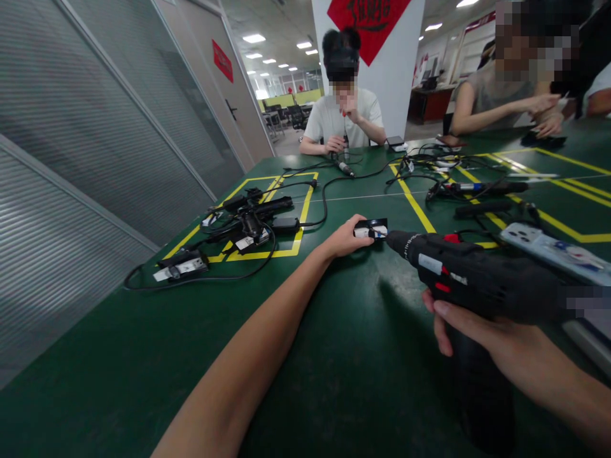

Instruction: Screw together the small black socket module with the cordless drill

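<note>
My right hand (477, 324) is wrapped round the grip of a black cordless drill (463, 270) with red buttons. The drill lies level above the table, and its chuck points left. Just left of the chuck, my left hand (347, 238) grips a small black part with a white label (377, 228) by its near end, against the green table. In this view the drill's tip meets the right end of that part; whether they touch, I cannot tell. My left forearm reaches across the table, and the palm side of the left hand is hidden.
On the left lies a heap of black devices and cables (251, 222) inside yellow tape. A labelled black piece (181, 267) lies nearer. More cables and pen-like tools (482, 188) are at right, beside a pale blue case (558, 248). Two people sit opposite, hands busy.
</note>
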Demonstrator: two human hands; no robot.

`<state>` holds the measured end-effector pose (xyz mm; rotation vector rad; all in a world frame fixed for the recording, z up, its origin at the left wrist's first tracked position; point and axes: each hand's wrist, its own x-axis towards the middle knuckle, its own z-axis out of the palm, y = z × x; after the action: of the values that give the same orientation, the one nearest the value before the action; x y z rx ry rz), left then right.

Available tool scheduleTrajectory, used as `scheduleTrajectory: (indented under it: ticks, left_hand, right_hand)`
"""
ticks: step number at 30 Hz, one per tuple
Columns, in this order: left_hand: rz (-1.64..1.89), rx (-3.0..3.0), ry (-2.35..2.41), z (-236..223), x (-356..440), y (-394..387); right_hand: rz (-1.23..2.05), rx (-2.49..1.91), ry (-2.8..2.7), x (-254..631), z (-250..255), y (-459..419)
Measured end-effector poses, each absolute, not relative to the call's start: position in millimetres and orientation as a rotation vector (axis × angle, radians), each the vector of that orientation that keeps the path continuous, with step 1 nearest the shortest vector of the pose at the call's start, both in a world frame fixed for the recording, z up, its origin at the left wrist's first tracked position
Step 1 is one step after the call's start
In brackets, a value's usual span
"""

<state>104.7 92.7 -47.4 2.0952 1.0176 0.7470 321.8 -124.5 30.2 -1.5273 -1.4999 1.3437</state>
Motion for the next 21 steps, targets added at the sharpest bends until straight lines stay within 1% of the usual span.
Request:
scheduleTrajectory:
  ticks: [11,21]
  left_hand:
    - [0.771,2.103,1.05,-49.2,104.7,94.1]
    - [0.746,2.086,1.066,-45.0,105.9,91.6]
  right_hand:
    - [1.26,-1.562,-1.512,321.4,32.8,-124.0]
    - [1.276,-1.633,-1.591,328.2,34.8,-121.7]
